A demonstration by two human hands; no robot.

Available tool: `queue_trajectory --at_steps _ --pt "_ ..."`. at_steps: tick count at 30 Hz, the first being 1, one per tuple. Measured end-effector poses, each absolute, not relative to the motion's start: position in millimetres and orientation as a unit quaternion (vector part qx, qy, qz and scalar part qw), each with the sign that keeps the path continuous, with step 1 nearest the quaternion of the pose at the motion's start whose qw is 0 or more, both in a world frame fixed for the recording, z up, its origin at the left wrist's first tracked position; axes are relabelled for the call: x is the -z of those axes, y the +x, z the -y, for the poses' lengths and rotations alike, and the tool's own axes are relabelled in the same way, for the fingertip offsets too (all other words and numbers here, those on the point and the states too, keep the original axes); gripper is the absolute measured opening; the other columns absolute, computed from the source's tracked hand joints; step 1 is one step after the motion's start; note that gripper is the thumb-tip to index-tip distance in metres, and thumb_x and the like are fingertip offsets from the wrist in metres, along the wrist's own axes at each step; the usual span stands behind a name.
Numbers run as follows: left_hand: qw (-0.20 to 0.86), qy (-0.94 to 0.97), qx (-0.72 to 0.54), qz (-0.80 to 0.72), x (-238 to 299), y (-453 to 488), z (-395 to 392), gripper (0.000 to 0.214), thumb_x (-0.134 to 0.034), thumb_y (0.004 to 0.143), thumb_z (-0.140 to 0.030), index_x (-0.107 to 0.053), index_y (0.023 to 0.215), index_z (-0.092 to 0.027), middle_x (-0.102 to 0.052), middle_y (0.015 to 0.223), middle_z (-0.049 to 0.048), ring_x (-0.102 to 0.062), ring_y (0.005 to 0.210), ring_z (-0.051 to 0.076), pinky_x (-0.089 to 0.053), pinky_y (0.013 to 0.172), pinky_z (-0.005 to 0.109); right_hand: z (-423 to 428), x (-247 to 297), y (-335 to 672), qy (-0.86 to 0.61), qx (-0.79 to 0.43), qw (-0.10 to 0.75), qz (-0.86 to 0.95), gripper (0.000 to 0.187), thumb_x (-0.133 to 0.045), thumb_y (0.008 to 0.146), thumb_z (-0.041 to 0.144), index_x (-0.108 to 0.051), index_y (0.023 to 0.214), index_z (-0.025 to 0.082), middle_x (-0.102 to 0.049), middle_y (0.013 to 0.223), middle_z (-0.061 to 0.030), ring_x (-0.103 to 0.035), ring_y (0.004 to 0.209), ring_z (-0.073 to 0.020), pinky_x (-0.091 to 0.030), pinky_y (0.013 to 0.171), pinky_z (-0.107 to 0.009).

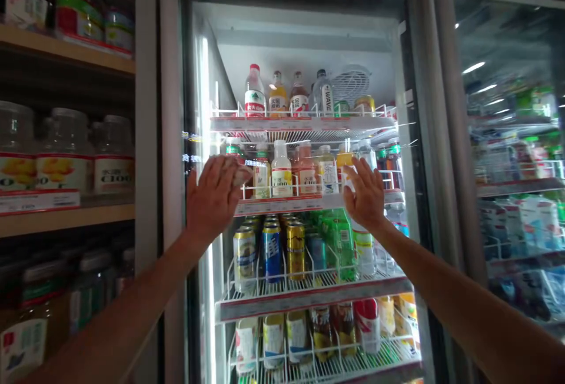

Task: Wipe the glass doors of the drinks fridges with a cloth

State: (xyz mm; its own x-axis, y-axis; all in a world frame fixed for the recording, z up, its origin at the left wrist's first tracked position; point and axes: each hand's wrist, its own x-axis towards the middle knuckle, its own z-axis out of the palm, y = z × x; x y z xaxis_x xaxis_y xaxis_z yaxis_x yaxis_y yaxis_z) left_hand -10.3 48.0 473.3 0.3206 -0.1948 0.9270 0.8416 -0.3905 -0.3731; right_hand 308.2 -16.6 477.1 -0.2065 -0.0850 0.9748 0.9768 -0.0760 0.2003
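Note:
My left hand (214, 192) is held up at the glass door (304, 25) of a lit drinks fridge. Its fingers lie over a crumpled pale cloth (241, 174), pressed against the pane; most of the cloth is hidden under the hand. Further right, my right hand (365, 192) is raised at the same door with its fingers spread and nothing in it. Whether its palm touches the glass I cannot tell. Behind the hands, a white-capped bottle (281, 169) and other bottles stand on the second shelf.
Below are shelves with drink cans (271, 248), green bottles (343, 242) and more bottles (273, 340). A vertical door handle (454, 107) runs along the right. An open wooden shelf (66, 213) with bottles stands at left, another glass-fronted fridge (521, 186) at right.

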Motion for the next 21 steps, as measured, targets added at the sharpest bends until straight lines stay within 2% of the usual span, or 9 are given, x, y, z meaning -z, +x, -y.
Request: queue_trajectory --at_steps 2,5,9,14,18,21 --pt "0.506 -0.668 0.500 0.222 -472.4 -10.3 -47.4 0.050 -0.041 0.089 -0.030 -0.034 0.137 -0.019 -0.037 0.144 0.0103 -0.022 0.138 0.023 -0.020 0.110 0.044 16.1 -477.0 308.4 -0.430 0.587 0.457 0.511 0.048 -0.040 0.085 0.026 -0.040 0.133 0.023 -0.040 0.143 -0.0061 -0.030 0.135 -0.0214 -0.025 0.108 -0.046" --pt "0.548 -0.727 0.397 0.117 -472.3 -5.7 -46.9 0.051 -0.041 0.090 -0.031 -0.028 0.139 -0.026 -0.043 0.140 0.0023 -0.024 0.137 0.018 -0.015 0.113 0.041 15.2 -476.8 308.9 -0.421 0.592 0.460 0.510 0.048 -0.041 0.084 0.025 -0.041 0.132 0.022 -0.041 0.142 -0.0069 -0.031 0.135 -0.0217 -0.025 0.108 -0.046" --pt "0.490 -0.655 0.520 0.245 -475.2 0.5 -45.0 0.051 -0.039 0.090 -0.029 -0.028 0.140 -0.022 -0.035 0.145 0.0080 -0.020 0.138 0.021 -0.016 0.112 0.045 16.9 -476.5 309.2 -0.436 0.582 0.455 0.514 0.046 -0.039 0.085 0.027 -0.043 0.131 0.023 -0.041 0.142 -0.0066 -0.030 0.135 -0.0216 -0.025 0.108 -0.046" --pt "0.525 -0.753 0.376 0.124 -456.3 -4.2 -44.8 0.048 -0.038 0.091 -0.030 -0.030 0.138 -0.025 -0.041 0.142 0.0033 -0.022 0.138 0.018 -0.016 0.113 0.043 19.1 -476.8 308.5 -0.465 0.555 0.457 0.516 0.049 -0.039 0.085 0.029 -0.041 0.133 0.023 -0.037 0.144 -0.0054 -0.027 0.136 -0.0241 -0.021 0.110 -0.049" --pt "0.474 -0.662 0.520 0.259 -450.4 0.6 -45.3 0.048 -0.040 0.090 -0.029 -0.033 0.136 -0.019 -0.038 0.143 0.0115 -0.023 0.137 0.023 -0.019 0.110 0.047 18.6 -477.0 307.6 -0.464 0.553 0.453 0.522 0.049 -0.037 0.086 0.029 -0.039 0.134 0.023 -0.037 0.145 -0.0057 -0.027 0.137 -0.0239 -0.022 0.110 -0.048" --pt "0.489 -0.707 0.468 0.206 -450.4 34.5 -39.1 0.047 -0.040 0.089 -0.028 -0.037 0.135 -0.018 -0.035 0.144 0.0104 -0.019 0.139 0.025 -0.021 0.110 0.047 18.0 -476.8 307.5 -0.458 0.564 0.453 0.517 0.047 -0.036 0.087 0.029 -0.040 0.133 0.022 -0.037 0.144 -0.0060 -0.027 0.137 -0.0231 -0.023 0.109 -0.048"
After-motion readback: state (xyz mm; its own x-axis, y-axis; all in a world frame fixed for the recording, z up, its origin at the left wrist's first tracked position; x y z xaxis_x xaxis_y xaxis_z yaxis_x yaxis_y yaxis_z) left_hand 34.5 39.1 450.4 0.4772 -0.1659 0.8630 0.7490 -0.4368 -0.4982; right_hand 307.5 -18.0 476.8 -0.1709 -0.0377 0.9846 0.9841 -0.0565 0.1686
